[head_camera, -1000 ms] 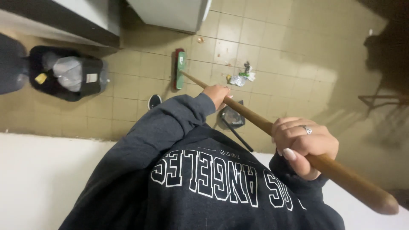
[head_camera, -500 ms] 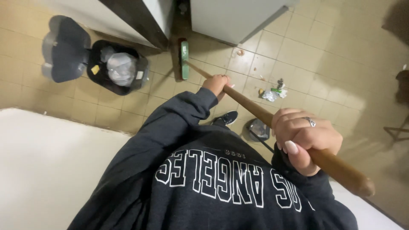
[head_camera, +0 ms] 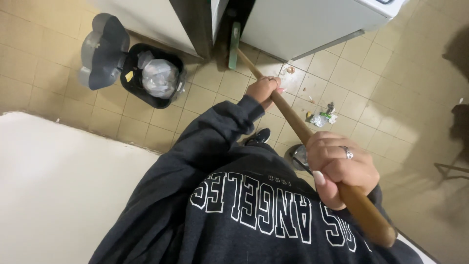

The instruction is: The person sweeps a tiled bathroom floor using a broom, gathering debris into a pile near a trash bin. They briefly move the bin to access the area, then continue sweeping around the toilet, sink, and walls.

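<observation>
Overhand, both hands — left hand point(head_camera: 264, 89) ahead, right hand point(head_camera: 342, 166) behind — clasp the broom handle point(head_camera: 293, 120).

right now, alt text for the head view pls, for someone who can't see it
Seen from above, a person in a dark sweatshirt grips a wooden broom handle with both hands, left hand lower, right hand higher. The green broom head sits in the gap between two white appliances, near litter and an open bin.
</observation>
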